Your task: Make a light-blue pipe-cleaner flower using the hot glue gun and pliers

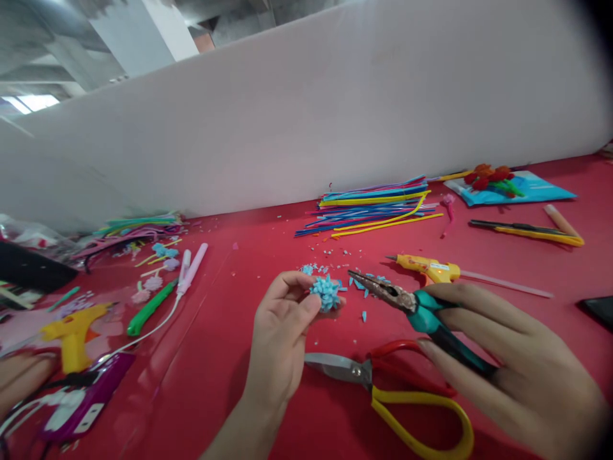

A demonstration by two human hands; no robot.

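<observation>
Between the thumb and fingers of my left hand [282,332] is a light blue, spiky flower-like ball [325,294]. My right hand [517,358] grips needle-nose pliers [426,313] with teal and black handles. Their rusty jaws point left, just right of the blue ball and apart from it. Below both hands lie scissors [361,372] with one red and one yellow handle loop. Small light blue scraps [364,287] are scattered under the pliers' tip and behind the ball.
A yellow glue gun [431,268] lies beyond my right hand. Farther back are a bundle of colored pipe cleaners [373,204] and a blue packet [541,188]. At left are another glue gun [76,329], a purple power strip [90,402], a pink-white hair-iron-like tool [191,268] and another person's hand [26,377].
</observation>
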